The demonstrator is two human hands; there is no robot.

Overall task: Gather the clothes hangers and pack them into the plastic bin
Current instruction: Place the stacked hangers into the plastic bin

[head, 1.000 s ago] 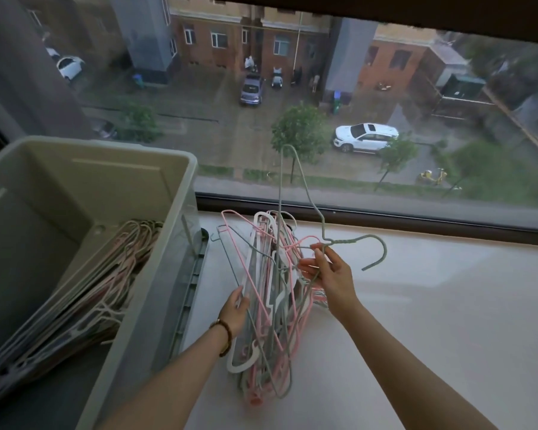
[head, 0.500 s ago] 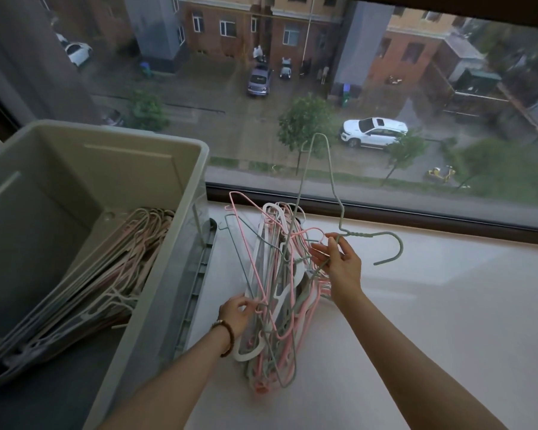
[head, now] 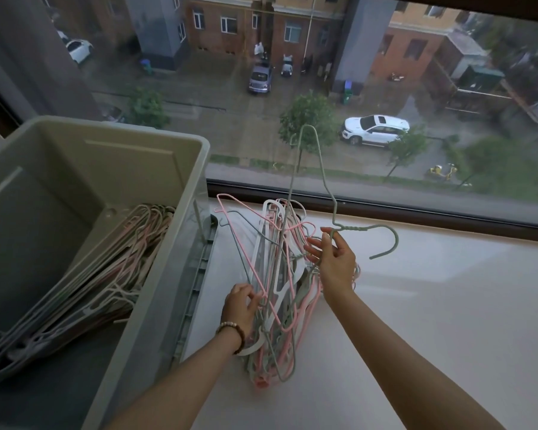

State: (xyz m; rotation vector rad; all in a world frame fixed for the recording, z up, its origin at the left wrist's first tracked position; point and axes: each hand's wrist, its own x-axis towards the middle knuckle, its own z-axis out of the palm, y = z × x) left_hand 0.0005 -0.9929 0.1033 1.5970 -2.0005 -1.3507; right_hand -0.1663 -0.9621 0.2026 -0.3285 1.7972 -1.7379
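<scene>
A bundle of pink, white and grey-green hangers [head: 280, 283] stands on the white sill, just right of the grey plastic bin [head: 156, 274]. My left hand [head: 241, 305] grips the bundle's lower left side. My right hand [head: 334, 262] pinches the neck of a single grey-green wire hanger [head: 318, 169], which rises above the bundle with its hook pointing right. Inside the bin lies a stack of hangers [head: 84, 283], slanted from lower left to upper right.
The bin's lid [head: 199, 283] leans between the bin and the bundle. A dark window frame [head: 416, 209] runs along the back of the white sill [head: 432, 305]. Beyond the glass is a street far below.
My left hand has slid up and closed around the bundle's side. The single grey-green hanger stays pinched in my right hand, tilted a little further to the right.
</scene>
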